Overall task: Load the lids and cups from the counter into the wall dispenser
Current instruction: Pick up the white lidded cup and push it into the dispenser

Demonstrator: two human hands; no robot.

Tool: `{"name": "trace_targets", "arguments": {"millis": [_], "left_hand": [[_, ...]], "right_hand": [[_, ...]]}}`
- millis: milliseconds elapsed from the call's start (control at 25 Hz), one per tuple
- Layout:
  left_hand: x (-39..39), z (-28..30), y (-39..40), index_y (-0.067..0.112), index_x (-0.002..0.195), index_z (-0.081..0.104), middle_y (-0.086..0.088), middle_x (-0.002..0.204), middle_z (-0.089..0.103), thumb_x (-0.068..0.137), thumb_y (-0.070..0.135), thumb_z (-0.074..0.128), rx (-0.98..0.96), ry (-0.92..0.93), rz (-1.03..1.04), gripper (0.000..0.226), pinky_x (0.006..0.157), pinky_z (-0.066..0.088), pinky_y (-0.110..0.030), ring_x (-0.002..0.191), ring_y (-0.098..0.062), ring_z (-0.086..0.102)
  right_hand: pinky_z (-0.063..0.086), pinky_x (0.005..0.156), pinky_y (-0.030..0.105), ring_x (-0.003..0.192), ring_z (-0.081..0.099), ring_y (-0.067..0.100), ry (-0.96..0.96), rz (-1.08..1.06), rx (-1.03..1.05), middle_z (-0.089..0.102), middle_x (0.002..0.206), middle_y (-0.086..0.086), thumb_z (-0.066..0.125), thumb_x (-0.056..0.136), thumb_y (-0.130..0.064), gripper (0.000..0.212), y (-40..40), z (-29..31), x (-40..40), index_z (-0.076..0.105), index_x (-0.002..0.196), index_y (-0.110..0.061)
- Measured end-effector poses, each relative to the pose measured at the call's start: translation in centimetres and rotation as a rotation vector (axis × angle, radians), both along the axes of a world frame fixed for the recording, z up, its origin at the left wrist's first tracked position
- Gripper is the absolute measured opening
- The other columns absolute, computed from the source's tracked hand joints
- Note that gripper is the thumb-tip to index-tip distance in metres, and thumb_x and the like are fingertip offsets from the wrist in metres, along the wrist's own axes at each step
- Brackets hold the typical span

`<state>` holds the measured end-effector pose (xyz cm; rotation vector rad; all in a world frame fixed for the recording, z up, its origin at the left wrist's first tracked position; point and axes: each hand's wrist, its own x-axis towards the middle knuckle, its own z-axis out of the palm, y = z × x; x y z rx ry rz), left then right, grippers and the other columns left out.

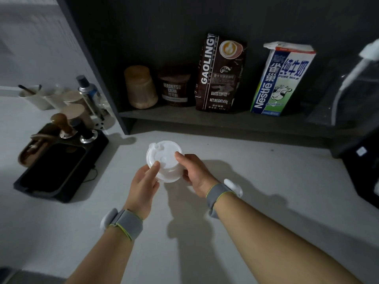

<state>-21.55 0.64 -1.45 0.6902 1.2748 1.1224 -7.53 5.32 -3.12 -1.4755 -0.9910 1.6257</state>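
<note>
1. Both hands meet above the white counter, holding a short stack of white plastic lids between them
2. The left hand grips the stack from its left side, thumb laid across the top lid near the centre, fingers tucked under the rim
3. The right hand clasps the stack from the right, thumb tip pressed on the top lid's edge, the other fingers wrapped around the lower side
4. The stack is tilted a little toward the camera; how many lids it holds is hard to count in the dim light, possibly several
5. Each wrist wears a grey band with a white module attached
6. Behind the hands, a dark shelf carries a pale jar, a Hershey's cocoa tub, a Gaolingy coffee bag and a Nestle milk carton, standing in a row from left to right
7. To the left on the counter lies a black tamping mat with two tampers upright at its far end, cups and a spray can beyond it
</note>
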Motion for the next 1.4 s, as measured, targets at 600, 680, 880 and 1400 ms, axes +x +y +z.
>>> {"name": "trace_targets", "arguments": {"millis": [600,680,880,1400], "left_hand": [[14.5,4.3,-16.3,0.025,0.125,0.060,0.002,0.121,0.069,0.066,0.051,0.073,0.132,0.071,-0.412,0.066,0.091,0.044,-0.033,0.117,-0.022,0.060],[19.0,5.3,-17.6,0.025,0.126,0.059,0.004,0.119,0.068,0.068,0.049,0.072,0.188,0.085,-0.492,0.064,0.092,0.043,-0.033,0.114,-0.018,0.059],[31.0,7.8,-19.9,0.022,0.121,0.058,0.007,0.109,0.067,0.084,0.037,0.069,0.285,0.100,-0.618,0.040,0.081,0.044,-0.025,0.104,-0.014,0.061],[47.6,5.3,-20.1,0.024,0.133,0.055,0.005,0.132,0.064,0.072,0.048,0.075,0.519,0.237,-0.747,0.069,0.108,0.042,-0.045,0.126,-0.015,0.056]], "right_hand": [[0.041,0.079,0.028,0.098,0.056,0.021,0.052,-0.264,0.065,0.059,0.102,-0.005,0.063,0.064,-0.047,0.039,-23.6,6.1,18.1,0.060,0.099,-0.032],[0.043,0.080,0.028,0.101,0.057,0.022,0.048,-0.301,0.094,0.059,0.104,-0.005,0.067,0.061,-0.047,0.042,-26.3,7.1,22.7,0.060,0.100,-0.033],[0.041,0.089,0.031,0.096,0.055,0.020,0.059,-0.416,0.179,0.061,0.105,-0.002,0.066,0.065,-0.040,0.035,-31.5,9.6,33.9,0.063,0.100,-0.035],[0.051,0.083,0.018,0.092,0.064,-0.002,-0.218,-0.179,0.395,0.065,0.105,-0.005,0.069,0.072,-0.023,0.052,-31.7,9.4,54.3,0.053,0.121,-0.015]]}}
